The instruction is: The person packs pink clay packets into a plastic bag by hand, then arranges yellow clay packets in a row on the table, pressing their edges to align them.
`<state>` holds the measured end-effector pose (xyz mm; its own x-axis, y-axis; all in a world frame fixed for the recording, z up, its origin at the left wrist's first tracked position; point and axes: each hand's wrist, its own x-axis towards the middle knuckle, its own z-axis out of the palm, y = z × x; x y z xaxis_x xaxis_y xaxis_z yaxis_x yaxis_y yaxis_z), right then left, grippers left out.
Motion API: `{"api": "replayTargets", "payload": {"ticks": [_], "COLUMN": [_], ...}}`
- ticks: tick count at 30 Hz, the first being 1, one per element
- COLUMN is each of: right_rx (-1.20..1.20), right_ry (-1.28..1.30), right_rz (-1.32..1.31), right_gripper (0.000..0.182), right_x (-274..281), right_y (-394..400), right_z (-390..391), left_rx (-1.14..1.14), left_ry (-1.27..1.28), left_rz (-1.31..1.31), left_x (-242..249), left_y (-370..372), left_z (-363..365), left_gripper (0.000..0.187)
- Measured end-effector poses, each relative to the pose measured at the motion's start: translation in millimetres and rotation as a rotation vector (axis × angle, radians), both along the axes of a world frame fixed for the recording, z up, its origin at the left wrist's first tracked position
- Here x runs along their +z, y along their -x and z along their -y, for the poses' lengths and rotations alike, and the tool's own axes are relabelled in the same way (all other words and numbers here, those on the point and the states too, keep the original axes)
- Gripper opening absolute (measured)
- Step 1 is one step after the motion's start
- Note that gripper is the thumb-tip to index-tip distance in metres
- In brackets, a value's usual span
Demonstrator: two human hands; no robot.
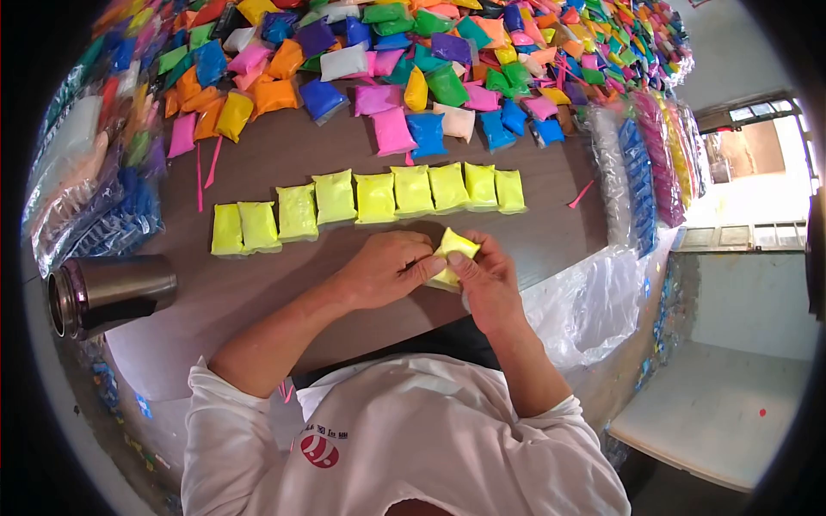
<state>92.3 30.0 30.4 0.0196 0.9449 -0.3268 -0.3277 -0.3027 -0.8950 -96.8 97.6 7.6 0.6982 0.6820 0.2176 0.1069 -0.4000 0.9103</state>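
Between my two hands, close to the table's near edge, is a small yellow packet (455,246) in clear plastic. My left hand (391,265) pinches its left side with thumb and fingers. On the other side my right hand (489,277) grips it, the thumb pressed on its front. Parts of the packet are hidden behind the fingers. Just beyond my hands, a row of several similar yellow packets (375,198) lies across the brown table (249,155), most of them side by side and touching.
A large heap of colourful packets (447,83) covers the table's far side. A metal flask (116,292) lies at the left. Bagged packets (73,185) stand at the left edge, and long packet strips (635,181) hang at the right above clear plastic sheeting (581,305).
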Motion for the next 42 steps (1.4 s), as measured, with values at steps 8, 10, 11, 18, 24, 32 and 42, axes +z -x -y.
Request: {"api": "replayTargets", "payload": {"ticks": [8, 10, 11, 18, 24, 32, 42], "right_rx": [-0.101, -0.074, -0.065, -0.051, -0.127, -0.023, -0.137], "right_ry": [-0.087, 0.012, 0.029, -0.069, -0.112, -0.173, -0.505], "right_rz": [-0.129, -0.05, -0.057, 0.19, 0.74, 0.792, 1.429], "right_gripper": [0.037, 0.039, 0.037, 0.025, 0.026, 0.035, 0.046], "right_x": [10.6, 2.3, -1.6, 4.7, 14.0, -14.6, -11.9], "right_y": [10.0, 4.5, 2.5, -9.8, -129.3, -163.2, -137.2], "right_z": [-6.7, 0.0, 2.9, 4.6, -36.3, -89.1, -82.6], "left_rx": [-0.033, -0.015, -0.007, 0.001, 0.001, 0.04, 0.064], "left_ry": [0.272, 0.164, 0.112, -0.079, -0.187, -0.214, -0.221], "left_rz": [-0.029, -0.02, -0.015, -0.03, -0.091, -0.094, -0.075], "left_x": [7.0, 2.6, 0.8, -0.6, -2.1, 0.4, -0.8], "left_y": [5.8, 2.8, 1.3, -2.7, -3.7, -4.4, -3.9], "left_z": [-5.2, -3.6, -2.0, 0.5, 5.1, 7.0, 7.9], "left_gripper": [0.04, 0.039, 0.039, 0.032, 0.019, 0.017, 0.015]}}
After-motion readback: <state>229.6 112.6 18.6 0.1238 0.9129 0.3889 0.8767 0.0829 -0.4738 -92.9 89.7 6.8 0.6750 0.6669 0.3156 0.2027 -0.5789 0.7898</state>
